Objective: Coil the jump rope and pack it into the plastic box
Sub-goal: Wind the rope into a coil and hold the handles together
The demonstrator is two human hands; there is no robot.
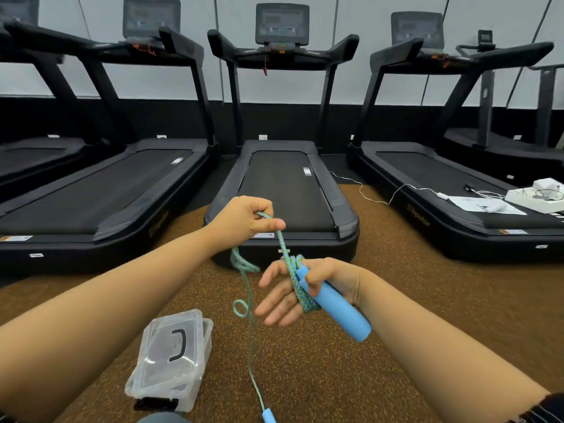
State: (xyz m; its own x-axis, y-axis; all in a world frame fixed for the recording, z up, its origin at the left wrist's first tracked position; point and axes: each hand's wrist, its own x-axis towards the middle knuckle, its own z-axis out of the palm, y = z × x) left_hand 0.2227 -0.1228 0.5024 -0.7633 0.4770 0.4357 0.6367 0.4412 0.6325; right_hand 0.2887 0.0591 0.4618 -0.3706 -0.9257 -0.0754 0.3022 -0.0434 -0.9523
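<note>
Nearby, closed plastic box; rope outside

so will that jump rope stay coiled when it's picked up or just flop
Probably floppy: the jump rope sags and curls below the left hand. The wraps round the right hand, which grips the blue handle, may loosen once released. The other handle would likely swing and tug.

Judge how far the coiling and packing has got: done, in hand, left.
Done: a few rope turns wrap the right hand, which holds a blue handle. In hand: the left hand pinches the next loop. Left: trailing rope, second handle, plastic box with lid on.
</note>
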